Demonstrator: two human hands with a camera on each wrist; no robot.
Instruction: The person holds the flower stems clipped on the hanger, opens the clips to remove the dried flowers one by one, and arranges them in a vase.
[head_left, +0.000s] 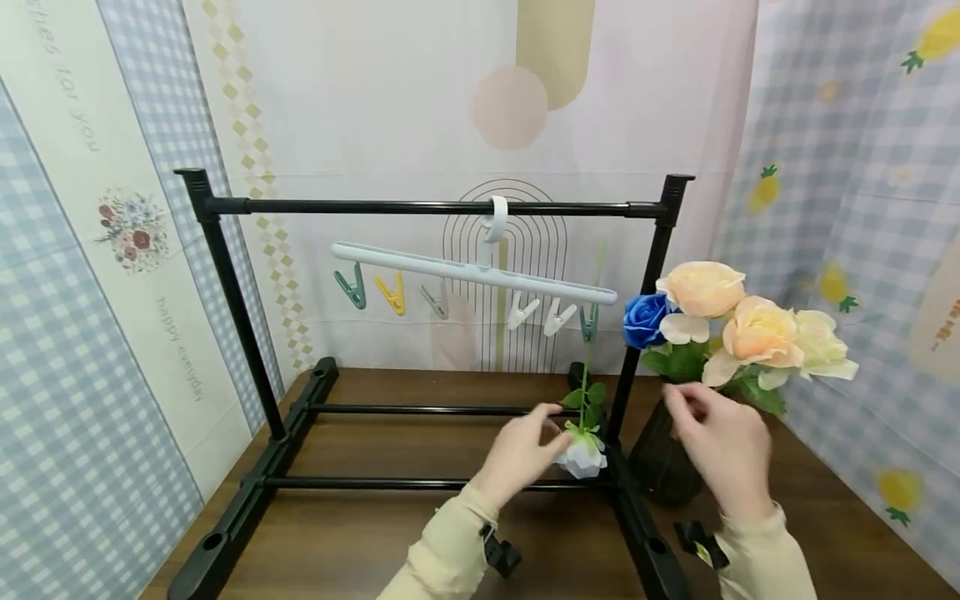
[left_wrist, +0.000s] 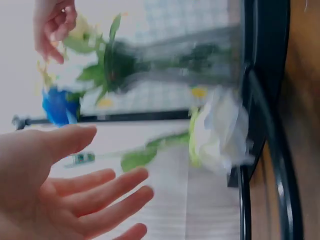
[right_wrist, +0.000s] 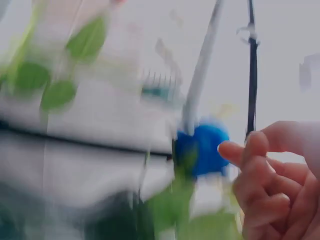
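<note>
A white artificial flower [head_left: 582, 457] hangs head down by its stem from a dark green clip [head_left: 588, 323] at the right end of a pale blue hanger [head_left: 427, 265]. My left hand [head_left: 522, 454] is beside the bloom; in the left wrist view its fingers [left_wrist: 107, 192] are spread, apart from the flower, and hold nothing. My right hand [head_left: 726, 446] hovers at the vase flowers, fingers loosely bent, with nothing visible between them. A blue rose [head_left: 643, 322], peach roses [head_left: 705, 287] and a pale cream flower [head_left: 823, 346] stand in a dark see-through vase [head_left: 662, 462], partly behind that hand.
The hanger hooks over the top bar [head_left: 360, 207] of a black rack on a brown table [head_left: 375, 542]. Other clips hang along it: green [head_left: 351, 287], yellow [head_left: 392, 293], grey [head_left: 435, 301] and two white [head_left: 522, 310]. Patterned cloths surround the table.
</note>
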